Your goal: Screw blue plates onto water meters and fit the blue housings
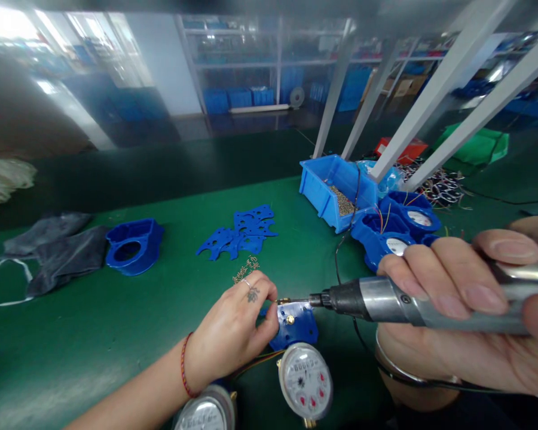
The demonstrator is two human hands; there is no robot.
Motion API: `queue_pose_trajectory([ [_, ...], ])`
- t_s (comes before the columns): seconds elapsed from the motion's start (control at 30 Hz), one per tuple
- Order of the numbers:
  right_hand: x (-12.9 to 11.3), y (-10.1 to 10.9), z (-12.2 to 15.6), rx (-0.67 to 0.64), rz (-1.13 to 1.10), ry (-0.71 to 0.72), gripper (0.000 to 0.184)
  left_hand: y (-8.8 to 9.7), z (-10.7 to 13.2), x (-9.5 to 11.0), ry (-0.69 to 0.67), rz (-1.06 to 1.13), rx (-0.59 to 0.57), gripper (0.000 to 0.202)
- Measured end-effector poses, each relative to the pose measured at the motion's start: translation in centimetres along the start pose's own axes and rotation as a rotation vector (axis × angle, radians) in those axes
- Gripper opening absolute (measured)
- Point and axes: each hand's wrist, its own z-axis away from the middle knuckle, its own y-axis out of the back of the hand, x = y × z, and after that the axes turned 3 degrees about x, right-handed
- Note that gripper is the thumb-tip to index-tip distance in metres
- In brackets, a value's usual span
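My right hand (pixel 466 304) is wrapped round a silver electric screwdriver (pixel 385 301), held level and pointing left. Its bit tip touches a small screw at the top of a blue plastic plate (pixel 296 325). My left hand (pixel 235 325) pinches that screw at the plate's edge, fingers closed. The plate sits above a round water meter dial (pixel 305 382). A second meter dial (pixel 204 412) lies by my left wrist. A small heap of loose screws (pixel 246 269) lies just beyond my left hand.
A stack of blue flat plates (pixel 244 233) lies mid-table on the green mat (pixel 94 334). A blue housing (pixel 133 246) and grey cloths (pixel 58 245) lie left. A blue bin of screws (pixel 336 191) and blue meter housings (pixel 394 230) stand right, under white frame bars (pixel 434 89).
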Motion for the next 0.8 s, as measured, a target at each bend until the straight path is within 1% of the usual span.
queue_pose_trajectory([
  [0.17,0.1,0.3,0.3,0.0,0.009,0.0,0.022,0.1,-0.1,0.0,-0.01,-0.023,-0.007,0.012],
  [0.3,0.1,0.5,0.6,0.057,0.038,-0.028,0.023,0.4,-0.1,0.1,-0.04,-0.046,-0.017,0.011],
  [0.4,-0.2,0.2,0.7,0.067,0.062,-0.049,0.021,0.6,-0.2,0.2,-0.029,-0.041,-0.043,0.011],
  [0.47,-0.5,0.0,0.7,0.105,0.08,-0.082,0.024,0.6,-0.1,0.1,-0.025,-0.049,-0.054,0.01],
  [0.53,-0.5,-0.1,0.7,0.143,0.087,-0.094,0.029,0.4,0.0,0.0,-0.048,-0.079,-0.049,0.009],
  [0.57,-0.5,-0.2,0.6,0.143,0.086,-0.089,0.028,0.3,0.1,0.0,-0.066,-0.098,-0.044,0.009],
  [0.7,-0.3,-0.5,0.2,0.07,0.084,-0.032,0.019,0.0,0.3,0.1,-0.112,-0.174,-0.017,0.009],
  [0.8,-0.2,-1.2,-0.1,0.107,0.101,-0.036,0.015,-0.1,0.2,0.4,-0.166,-0.271,-0.008,0.01],
])
